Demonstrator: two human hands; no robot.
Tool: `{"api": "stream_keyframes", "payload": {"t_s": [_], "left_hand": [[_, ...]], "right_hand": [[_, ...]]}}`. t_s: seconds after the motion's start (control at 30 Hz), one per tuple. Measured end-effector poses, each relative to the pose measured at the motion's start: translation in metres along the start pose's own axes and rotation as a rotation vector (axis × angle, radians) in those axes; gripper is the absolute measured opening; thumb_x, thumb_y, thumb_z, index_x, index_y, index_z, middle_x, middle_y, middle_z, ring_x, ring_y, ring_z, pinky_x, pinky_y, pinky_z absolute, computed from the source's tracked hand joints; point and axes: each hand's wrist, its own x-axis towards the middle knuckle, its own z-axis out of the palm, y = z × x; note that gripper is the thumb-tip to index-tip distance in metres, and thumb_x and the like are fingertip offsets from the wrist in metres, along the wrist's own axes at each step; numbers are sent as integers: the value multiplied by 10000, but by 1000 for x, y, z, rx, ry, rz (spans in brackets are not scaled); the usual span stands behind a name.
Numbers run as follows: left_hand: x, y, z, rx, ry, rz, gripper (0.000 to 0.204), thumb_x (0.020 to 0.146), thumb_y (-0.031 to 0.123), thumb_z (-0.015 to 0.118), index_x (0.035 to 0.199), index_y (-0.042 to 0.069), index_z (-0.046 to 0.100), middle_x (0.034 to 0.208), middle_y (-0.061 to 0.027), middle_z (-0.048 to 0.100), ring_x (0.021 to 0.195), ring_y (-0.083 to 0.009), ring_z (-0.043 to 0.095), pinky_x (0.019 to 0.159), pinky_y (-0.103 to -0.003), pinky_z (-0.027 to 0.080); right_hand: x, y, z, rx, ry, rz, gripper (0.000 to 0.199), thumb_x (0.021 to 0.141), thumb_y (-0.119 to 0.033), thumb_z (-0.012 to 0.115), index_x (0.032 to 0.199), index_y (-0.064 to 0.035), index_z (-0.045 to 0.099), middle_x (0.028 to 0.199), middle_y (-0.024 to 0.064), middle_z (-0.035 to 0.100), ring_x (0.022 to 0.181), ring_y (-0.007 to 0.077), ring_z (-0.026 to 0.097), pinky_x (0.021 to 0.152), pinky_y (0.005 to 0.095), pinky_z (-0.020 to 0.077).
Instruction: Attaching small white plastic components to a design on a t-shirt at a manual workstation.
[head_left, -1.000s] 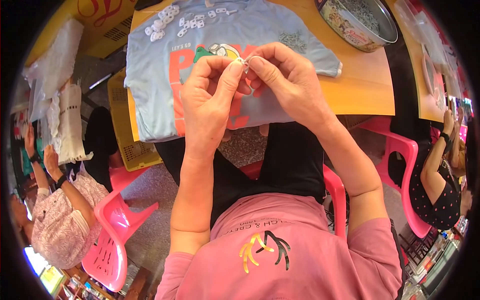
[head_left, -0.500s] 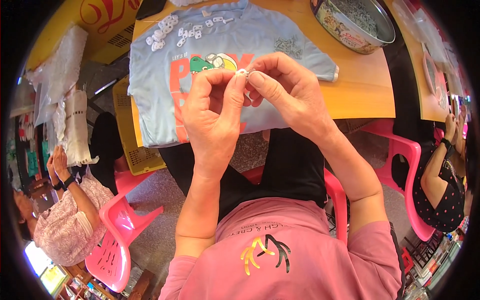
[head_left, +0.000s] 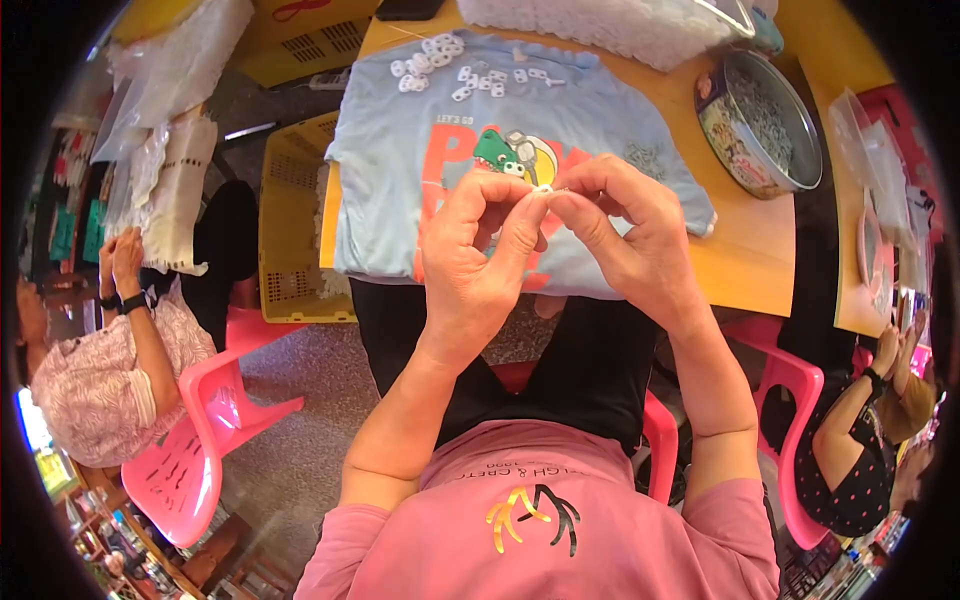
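Both of my hands meet above a light blue T-shirt (head_left: 385, 150) spread on the table. My left hand (head_left: 475, 255) is closed, thumb and forefinger pinching a small white plastic piece (head_left: 542, 189). My right hand (head_left: 645, 250) is closed beside it, pinching a small metal spring mostly hidden by the fingertips. On the shirt's far left lies a cluster of white plastic pieces (head_left: 425, 62), with several more white pieces (head_left: 482, 83) spread to their right. A pile of small metal springs (head_left: 643, 160) sits behind my right hand.
A round tin (head_left: 712, 125) full of small metal parts stands at the right of the wooden table (head_left: 750, 255). At the back is a container of white pieces (head_left: 600, 30). A yellow crate (head_left: 290, 225) stands left. People sit on both sides, near pink chairs (head_left: 205, 440).
The view has shifted, so the table, shirt and hands appear farther right and lower, and the white container shows more. My hands still pinch together; the spring between them is less visible.
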Motion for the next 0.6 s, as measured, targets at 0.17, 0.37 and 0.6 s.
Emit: {"api": "stream_keyframes", "payload": {"t_s": [0.17, 0.37, 0.6], "left_hand": [[4, -21, -16, -294, 58, 20, 71, 964, 59, 605, 1000, 10, 568, 851, -38, 626, 768, -90, 608, 703, -237, 510], [6, -34, -26, -526, 48, -28, 88, 993, 108, 573, 1020, 26, 556, 823, -46, 624, 772, -105, 602, 747, -254, 497], [8, -40, -30, -485, -45, -52, 79, 981, 86, 586, 1022, 25, 559, 850, -18, 610, 784, -91, 607, 748, -246, 503]], "right_hand": [[35, 5, -6, -153, -28, -15, 120, 906, -84, 663, 940, 29, 640, 796, 39, 625, 722, 85, 575, 632, 246, 466], [95, 38, -12, -420, 63, -101, 133, 897, -110, 663, 976, -2, 661, 821, 47, 672, 737, 109, 600, 649, 263, 470], [148, 59, 13, -552, -8, -171, 169, 884, -134, 652, 1000, -12, 675, 918, 140, 687, 802, 245, 644, 736, 345, 504]]}}
